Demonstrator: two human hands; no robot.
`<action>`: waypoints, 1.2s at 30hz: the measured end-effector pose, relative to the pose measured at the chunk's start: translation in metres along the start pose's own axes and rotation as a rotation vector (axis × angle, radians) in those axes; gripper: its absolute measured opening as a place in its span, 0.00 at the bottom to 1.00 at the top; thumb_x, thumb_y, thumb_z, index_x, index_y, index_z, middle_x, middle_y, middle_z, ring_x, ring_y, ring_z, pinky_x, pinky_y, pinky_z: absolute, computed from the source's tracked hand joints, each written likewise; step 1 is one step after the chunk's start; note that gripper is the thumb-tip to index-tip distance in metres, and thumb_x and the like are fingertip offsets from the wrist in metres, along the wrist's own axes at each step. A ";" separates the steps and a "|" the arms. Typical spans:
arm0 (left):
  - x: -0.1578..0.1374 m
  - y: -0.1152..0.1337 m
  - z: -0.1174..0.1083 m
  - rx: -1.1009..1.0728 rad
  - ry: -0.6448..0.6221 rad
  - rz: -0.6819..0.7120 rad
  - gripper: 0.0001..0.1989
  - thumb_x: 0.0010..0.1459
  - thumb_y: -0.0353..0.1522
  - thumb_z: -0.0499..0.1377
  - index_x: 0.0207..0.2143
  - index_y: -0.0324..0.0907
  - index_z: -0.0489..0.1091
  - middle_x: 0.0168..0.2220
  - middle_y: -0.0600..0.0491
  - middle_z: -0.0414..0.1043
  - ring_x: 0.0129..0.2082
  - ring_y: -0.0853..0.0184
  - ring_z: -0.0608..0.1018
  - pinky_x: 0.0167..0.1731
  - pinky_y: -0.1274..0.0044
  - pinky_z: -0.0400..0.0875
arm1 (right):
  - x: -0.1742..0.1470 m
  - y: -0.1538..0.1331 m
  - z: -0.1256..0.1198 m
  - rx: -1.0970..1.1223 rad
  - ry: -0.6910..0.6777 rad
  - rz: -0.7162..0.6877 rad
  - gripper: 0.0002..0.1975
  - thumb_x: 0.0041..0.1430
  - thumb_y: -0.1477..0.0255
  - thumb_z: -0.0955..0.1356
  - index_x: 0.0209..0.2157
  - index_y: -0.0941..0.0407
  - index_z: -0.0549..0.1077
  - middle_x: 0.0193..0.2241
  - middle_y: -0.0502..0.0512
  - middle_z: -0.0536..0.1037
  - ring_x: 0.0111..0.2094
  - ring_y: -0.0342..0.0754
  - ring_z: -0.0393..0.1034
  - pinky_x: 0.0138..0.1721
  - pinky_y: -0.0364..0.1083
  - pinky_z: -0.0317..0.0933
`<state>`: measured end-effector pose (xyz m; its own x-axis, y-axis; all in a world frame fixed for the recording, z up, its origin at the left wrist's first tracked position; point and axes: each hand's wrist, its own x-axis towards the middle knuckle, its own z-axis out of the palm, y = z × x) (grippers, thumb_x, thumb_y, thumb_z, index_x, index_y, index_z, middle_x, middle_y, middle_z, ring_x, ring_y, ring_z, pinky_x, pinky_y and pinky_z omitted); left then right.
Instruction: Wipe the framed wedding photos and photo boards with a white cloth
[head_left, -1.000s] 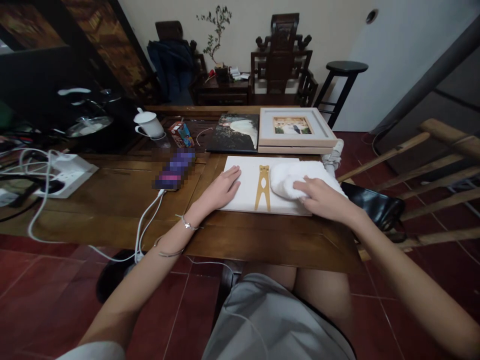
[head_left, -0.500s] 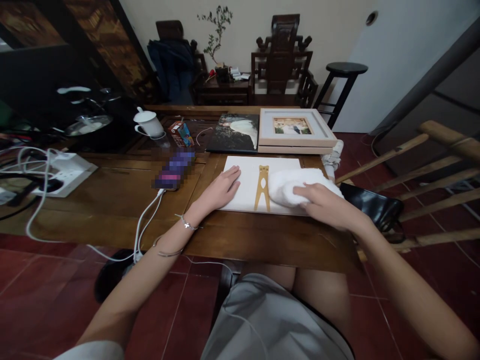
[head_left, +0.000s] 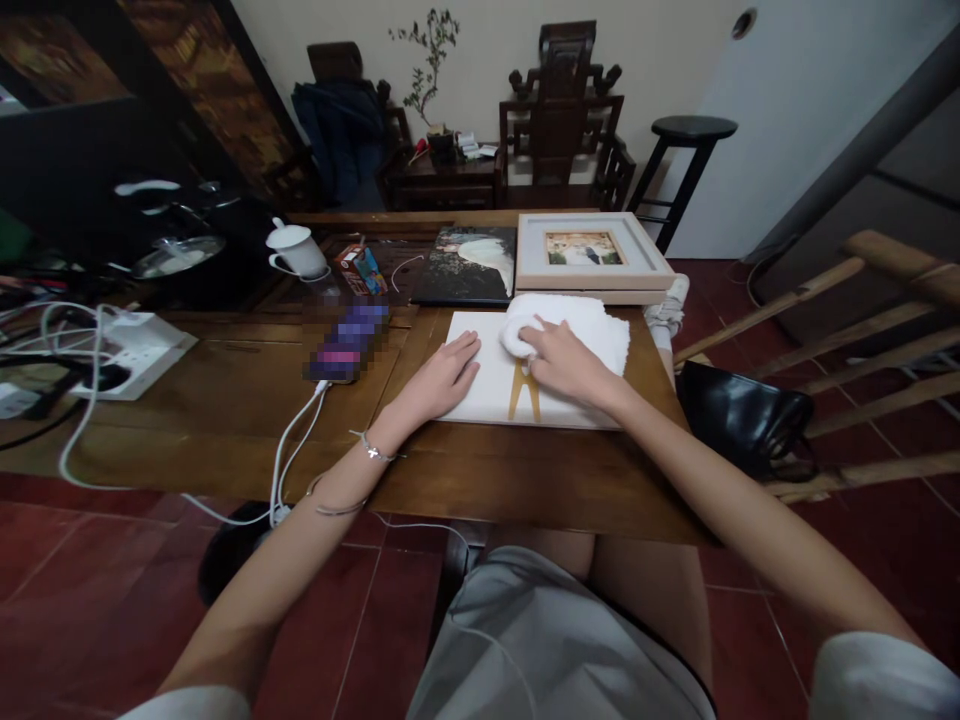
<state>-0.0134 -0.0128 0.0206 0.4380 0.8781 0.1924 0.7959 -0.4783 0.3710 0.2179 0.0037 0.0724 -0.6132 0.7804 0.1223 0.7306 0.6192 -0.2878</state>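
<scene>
A white board [head_left: 487,400] lies flat on the wooden table, with a gold long-legged figure [head_left: 523,392] on its face. My left hand [head_left: 442,378] rests flat on the board's left edge, fingers stretched out and holding nothing. In my right hand [head_left: 568,362] is a fluffy white towel [head_left: 581,312], bunched under the fingers and pressed on the board's upper right part. The towel and hand cover the top of the gold figure, and some of the towel hangs past the board's right edge.
Behind the board lie a dark photo panel [head_left: 465,265] and stacked picture frames [head_left: 592,255]. To the left are a phone [head_left: 346,340] with a cable, a drink carton [head_left: 361,270], a lidded white cup [head_left: 296,248] and a power strip [head_left: 146,350]. A black bag [head_left: 742,415] sits right, on a wooden chair.
My right hand has moved the towel left and away from me across the board, onto the top of the gold figure. My left hand has stayed in place.
</scene>
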 end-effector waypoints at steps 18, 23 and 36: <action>-0.001 0.003 -0.002 -0.002 -0.007 -0.020 0.25 0.68 0.34 0.46 0.64 0.34 0.63 0.69 0.38 0.57 0.70 0.55 0.59 0.67 0.59 0.55 | -0.082 -0.070 -0.011 -0.024 -0.238 -0.177 0.16 0.52 0.80 0.64 0.43 0.57 0.74 0.54 0.70 0.75 0.64 0.66 0.60 0.61 0.67 0.54; 0.000 0.002 -0.001 -0.010 -0.009 -0.018 0.26 0.68 0.35 0.46 0.64 0.32 0.62 0.68 0.37 0.57 0.70 0.54 0.59 0.68 0.58 0.54 | -0.054 -0.044 -0.005 -0.090 -0.163 -0.078 0.14 0.55 0.81 0.63 0.43 0.57 0.72 0.59 0.73 0.71 0.62 0.64 0.64 0.61 0.64 0.55; 0.001 -0.003 0.001 -0.009 -0.005 0.003 0.27 0.68 0.35 0.46 0.64 0.30 0.62 0.68 0.37 0.57 0.70 0.55 0.59 0.68 0.60 0.55 | 0.008 -0.013 0.008 -0.157 -0.032 -0.028 0.19 0.59 0.80 0.60 0.50 0.62 0.71 0.56 0.74 0.72 0.63 0.66 0.61 0.60 0.67 0.51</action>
<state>-0.0147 -0.0109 0.0184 0.4426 0.8766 0.1888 0.7910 -0.4808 0.3783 0.2010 0.0011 0.0692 -0.6413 0.7612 0.0968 0.7497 0.6484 -0.1322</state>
